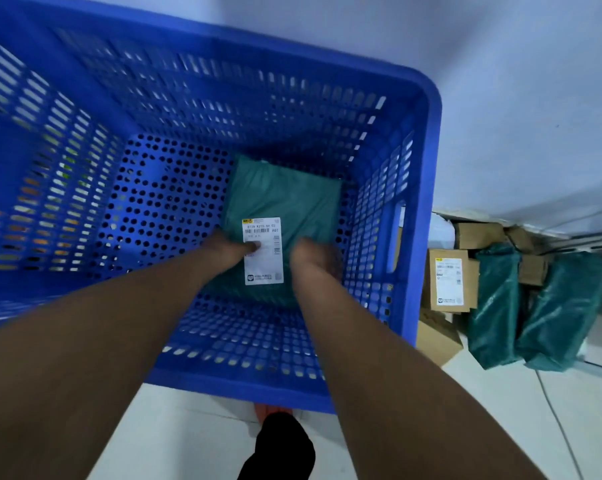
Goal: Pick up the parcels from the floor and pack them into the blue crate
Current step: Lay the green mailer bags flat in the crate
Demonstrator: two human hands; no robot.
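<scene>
A big blue perforated crate (427, 140) fills most of the head view. Inside it, on the bottom near the right wall, lies a green plastic parcel (285, 199) with a white shipping label (263, 251). Both my arms reach down into the crate. My left hand (232, 249) grips the parcel's near left edge, its thumb lying on the label. My right hand (315, 259) holds the near right edge with curled fingers, slightly blurred.
On the floor to the right of the crate lies a pile of parcels: a labelled cardboard box (448, 284), two green bags (497, 306) (562, 310) and more brown boxes (479, 233) against the white wall. A thin cable (556, 417) crosses the tiles.
</scene>
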